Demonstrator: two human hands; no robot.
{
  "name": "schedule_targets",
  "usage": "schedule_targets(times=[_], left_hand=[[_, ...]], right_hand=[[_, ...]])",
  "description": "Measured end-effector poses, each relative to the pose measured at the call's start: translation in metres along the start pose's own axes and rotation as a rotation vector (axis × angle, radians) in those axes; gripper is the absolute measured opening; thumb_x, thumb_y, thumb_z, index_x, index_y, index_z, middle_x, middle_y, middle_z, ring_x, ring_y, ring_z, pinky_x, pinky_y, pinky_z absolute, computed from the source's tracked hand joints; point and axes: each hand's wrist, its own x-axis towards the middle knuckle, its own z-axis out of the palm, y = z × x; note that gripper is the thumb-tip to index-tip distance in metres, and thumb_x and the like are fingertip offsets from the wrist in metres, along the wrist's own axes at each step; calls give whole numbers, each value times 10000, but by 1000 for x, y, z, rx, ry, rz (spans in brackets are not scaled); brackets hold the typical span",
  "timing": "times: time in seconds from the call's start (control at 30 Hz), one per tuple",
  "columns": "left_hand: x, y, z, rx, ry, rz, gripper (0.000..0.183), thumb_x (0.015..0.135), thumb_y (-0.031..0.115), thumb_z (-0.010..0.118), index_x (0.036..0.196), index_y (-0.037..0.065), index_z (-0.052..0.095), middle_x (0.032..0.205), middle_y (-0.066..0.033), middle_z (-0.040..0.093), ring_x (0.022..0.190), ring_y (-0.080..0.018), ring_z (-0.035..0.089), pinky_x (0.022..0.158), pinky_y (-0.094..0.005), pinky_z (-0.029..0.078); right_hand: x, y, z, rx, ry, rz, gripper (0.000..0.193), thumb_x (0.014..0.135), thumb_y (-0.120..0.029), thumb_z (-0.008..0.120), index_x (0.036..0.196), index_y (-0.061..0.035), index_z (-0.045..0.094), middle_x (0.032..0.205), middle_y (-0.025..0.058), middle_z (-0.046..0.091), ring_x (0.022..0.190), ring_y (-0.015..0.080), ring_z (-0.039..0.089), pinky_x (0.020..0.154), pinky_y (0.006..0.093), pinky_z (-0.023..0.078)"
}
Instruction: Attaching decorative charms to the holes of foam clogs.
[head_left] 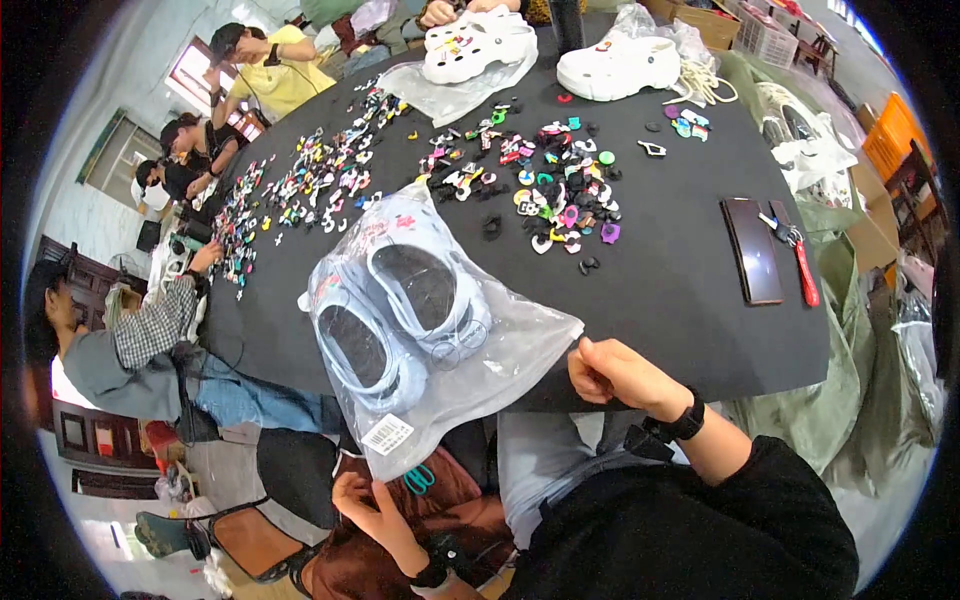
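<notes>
At the right corner of the clear bag (510, 345), the right hand (622, 375) curls, fingers pinching plastic; the left hand (378, 522) angles up to its lower edge, grip unclear. Blue shoes (385, 310) lie inside, beyond both hands, above the bench (690, 260).

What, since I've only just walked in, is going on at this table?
A person's right hand pinches one corner of a clear plastic bag holding a pair of pale blue clogs; the left hand is at the bag's lower edge, though whether it grips is unclear. Small colourful pieces lie scattered on the black table beyond the bag, with white clogs at the far side. Other people are along the left.
</notes>
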Motion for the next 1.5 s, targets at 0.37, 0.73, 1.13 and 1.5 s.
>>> schedule_targets(times=[0.37,0.73,1.13,1.5], left_hand=[[37,99,69,395,-435,803,211,692,35,806,874,46,698,805,-50,610,755,-202,541,706,-345,393],[39,120,46,67,-396,475,294,712,52,842,931,16,649,731,-12,568,605,-73,468,573,-226,396],[46,96,44,-126,220,552,164,884,-69,633,1046,-57,655,728,-102,677,546,-114,585,502,-218,431],[34,96,71,220,-373,651,311,852,53,703,1130,-29,588,1237,-242,621,1190,-363,580,1010,-450,439]], right_hand=[[5,7,67,-1311,25,-667,443,862,-218,701,1235,-16,574,1156,170,610,1014,301,639,784,374,552],[21,10,62,-1586,1,-712,261,813,-124,595,1065,-54,600,1120,87,645,835,213,642,676,339,521],[21,8,79,-1681,24,-722,442,785,-181,682,1211,-76,624,1325,80,560,878,177,594,726,323,477],[11,-19,71,-1386,-10,-747,309,837,-207,698,1135,-134,661,1034,1,644,854,195,630,684,333,456]])
